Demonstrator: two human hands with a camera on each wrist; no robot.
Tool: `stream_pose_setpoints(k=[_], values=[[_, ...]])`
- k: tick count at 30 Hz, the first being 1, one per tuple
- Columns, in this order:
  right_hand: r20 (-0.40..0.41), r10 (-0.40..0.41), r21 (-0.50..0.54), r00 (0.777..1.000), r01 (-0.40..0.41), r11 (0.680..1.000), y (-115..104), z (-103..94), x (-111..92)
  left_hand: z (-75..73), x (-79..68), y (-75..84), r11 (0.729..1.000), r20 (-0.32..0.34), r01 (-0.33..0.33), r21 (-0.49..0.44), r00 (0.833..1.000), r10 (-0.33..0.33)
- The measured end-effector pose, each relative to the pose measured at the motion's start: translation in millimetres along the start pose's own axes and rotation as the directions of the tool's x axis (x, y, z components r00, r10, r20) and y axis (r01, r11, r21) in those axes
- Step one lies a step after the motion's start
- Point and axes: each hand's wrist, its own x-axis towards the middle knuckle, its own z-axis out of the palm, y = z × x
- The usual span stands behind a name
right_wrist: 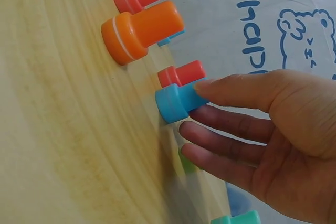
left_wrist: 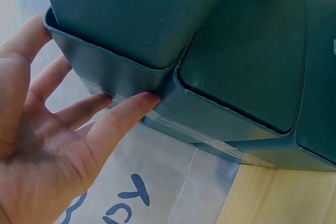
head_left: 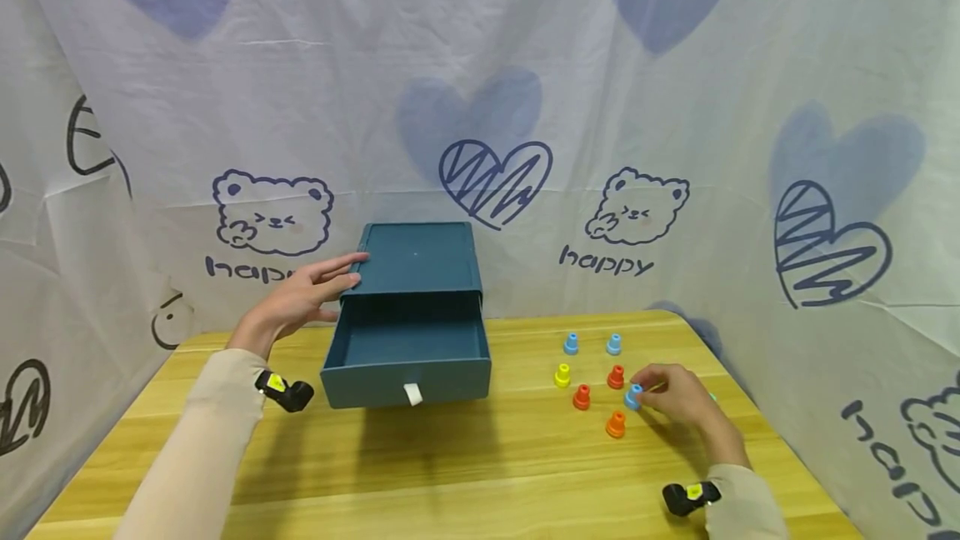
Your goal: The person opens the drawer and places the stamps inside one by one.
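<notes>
My right hand (head_left: pixel 675 394) pinches a small blue toy stamp (right_wrist: pixel 173 103), with a wide base and narrower handle, between thumb and index finger; its other fingers are loosely bent below. The stamp stands at or just above the table; any gap is hard to judge. At the left, my left hand (head_left: pixel 300 300) touches the side of a dark teal drawer cabinet (head_left: pixel 420 257), thumb and fingers spread along its edge. The cabinet's top drawer (head_left: pixel 408 386) is pulled out, its inside bare, with a white tab on its front. Lower drawers (left_wrist: pixel 241 61) show in the left wrist view.
Around the right hand stand red (head_left: pixel 581 397), orange (head_left: pixel 616 424), yellow (head_left: pixel 562 375) and light blue (head_left: pixel 572 344) stamps. Green ones (right_wrist: pixel 239 219) are partly hidden behind the hand. A patterned cloth (head_left: pixel 510 23) hangs behind the wooden table (head_left: pixel 525 482).
</notes>
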Motion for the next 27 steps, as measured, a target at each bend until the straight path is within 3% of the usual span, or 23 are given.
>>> stream_pose_setpoints(k=[6, 21, 27], values=[[0.008, -0.031, 0.014, 0.999, 0.031, 0.999, 1, 2.8, 0, 0.2, -1.4, -1.1, 1.0, -0.011, 0.002, -0.002, 1.0, -0.002], [0.002, 0.001, 0.017, 1.0, -0.001, 1.0, -7, -3.6, -3, 0.1, 0.6, -2.5, 1.0, -0.011, -0.016, -0.015, 1.0, 0.015], [-0.02, -0.07, 0.031, 0.997, 0.07, 0.997, -16, -10.6, -3, -0.8, 0.1, -3.8, 1.0, -0.01, -0.016, -0.02, 1.0, 0.016]])
